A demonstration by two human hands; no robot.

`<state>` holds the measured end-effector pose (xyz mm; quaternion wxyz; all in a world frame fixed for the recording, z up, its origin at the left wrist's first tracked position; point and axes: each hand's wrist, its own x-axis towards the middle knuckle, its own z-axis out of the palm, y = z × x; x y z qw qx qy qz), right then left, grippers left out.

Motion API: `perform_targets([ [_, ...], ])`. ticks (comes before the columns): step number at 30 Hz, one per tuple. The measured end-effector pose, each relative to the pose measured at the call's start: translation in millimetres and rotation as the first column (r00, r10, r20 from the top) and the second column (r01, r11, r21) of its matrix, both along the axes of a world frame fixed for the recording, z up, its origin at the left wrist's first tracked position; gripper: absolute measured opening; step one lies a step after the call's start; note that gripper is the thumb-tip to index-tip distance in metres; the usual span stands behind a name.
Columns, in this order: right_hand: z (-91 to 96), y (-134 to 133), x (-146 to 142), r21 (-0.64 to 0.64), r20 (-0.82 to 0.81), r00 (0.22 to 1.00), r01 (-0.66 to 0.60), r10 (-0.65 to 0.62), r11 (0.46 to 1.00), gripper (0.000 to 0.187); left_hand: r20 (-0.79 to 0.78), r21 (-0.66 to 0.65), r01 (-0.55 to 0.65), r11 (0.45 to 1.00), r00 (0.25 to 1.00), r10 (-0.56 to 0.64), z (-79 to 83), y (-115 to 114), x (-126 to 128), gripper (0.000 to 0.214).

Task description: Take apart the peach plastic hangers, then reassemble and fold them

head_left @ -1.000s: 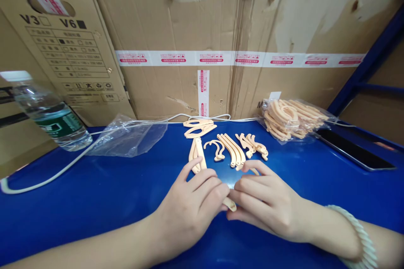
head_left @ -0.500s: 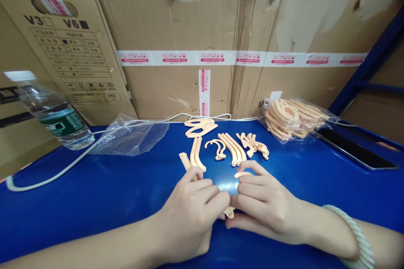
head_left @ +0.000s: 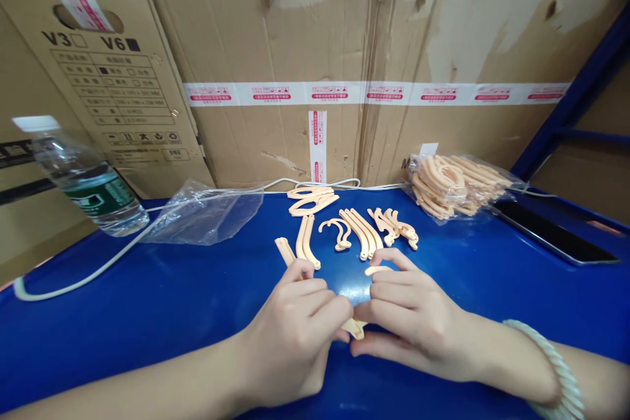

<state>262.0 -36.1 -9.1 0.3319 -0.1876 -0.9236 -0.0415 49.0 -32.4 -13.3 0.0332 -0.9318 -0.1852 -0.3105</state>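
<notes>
My left hand (head_left: 300, 331) is closed around a long beige plastic hanger arm (head_left: 284, 251); one end sticks out beyond the forefinger, the other emerges by the thumb. My right hand (head_left: 413, 315) pinches a curved beige hanger hook (head_left: 377, 270), whose tip shows above the fingers. Both pieces meet between the thumbs, where the fingers hide most of the joint. Just beyond my hands lie two loose arms (head_left: 306, 243), several more arms (head_left: 361, 233), a thin curved hook (head_left: 339, 233), small hook pieces (head_left: 394, 226) and oval frame pieces (head_left: 312, 201).
A clear bag of beige parts (head_left: 453, 184) sits at the back right beside a black phone (head_left: 556, 233). On the left are a water bottle (head_left: 93, 184), an empty plastic bag (head_left: 207, 213) and a white cable (head_left: 83, 285). Cardboard (head_left: 275, 138) walls the blue table's back.
My left hand and its arm piece have shifted slightly left, showing a little more of the piece's near end. My right hand has hardly moved.
</notes>
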Motion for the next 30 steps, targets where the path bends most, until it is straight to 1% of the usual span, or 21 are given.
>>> perform_targets([
  [9, -1.2, -1.0, 1.4, -0.017, -0.006, 1.000, 0.010, -0.010, 1.000, 0.025, 0.052, 0.040, 0.003, 0.999, 0.999, -0.005, -1.2, -0.3, 0.0, 0.015],
  [12, -1.1, 0.5, 1.7, -0.095, -0.089, 0.996, -0.005, -0.004, 0.995, 0.025, 0.081, 0.107, 0.024, 0.994, 0.996, -0.033, -1.4, 1.0, -2.0, 0.019],
  [15, 0.8, 6.6, 6.1, -0.181, -0.193, 0.981, 0.000, -0.036, 0.983, 0.022, 0.075, 0.193, 0.047, 0.980, 0.995, -0.062, 2.7, 5.2, -6.6, 0.022],
  [17, 2.4, 12.3, 10.2, -0.188, -0.201, 0.977, 0.032, -0.071, 0.982, 0.019, 0.035, 0.223, 0.062, 0.973, 0.997, -0.071, 7.5, 10.4, -10.6, 0.024],
  [20, 3.5, 19.0, 14.2, -0.209, -0.209, 0.972, 0.066, -0.111, 0.976, 0.019, -0.096, 0.233, 0.073, 0.970, 0.994, -0.052, 14.1, 22.2, -17.3, 0.028],
  [22, 3.1, 20.9, 14.6, -0.244, -0.207, 0.971, 0.069, -0.122, 0.967, 0.019, -0.153, 0.217, 0.055, 0.975, 0.988, -0.022, 15.6, 32.0, -22.5, 0.027],
  [25, 1.2, 21.8, 13.7, -0.298, -0.182, 0.976, 0.064, -0.122, 0.953, 0.015, -0.196, 0.166, 0.022, 0.986, 0.981, 0.012, 12.9, 46.4, -31.6, 0.022],
  [27, -0.5, 22.7, 13.3, -0.296, -0.166, 0.980, 0.059, -0.113, 0.953, 0.013, -0.222, 0.113, 0.003, 0.994, 0.975, 0.022, 9.2, 53.6, -38.4, 0.019],
  [30, -3.0, 25.7, 13.0, -0.244, -0.128, 0.986, 0.070, -0.104, 0.967, 0.012, -0.256, 0.027, -0.019, 0.999, 0.966, 0.025, 3.5, 59.5, -49.4, 0.017],
])
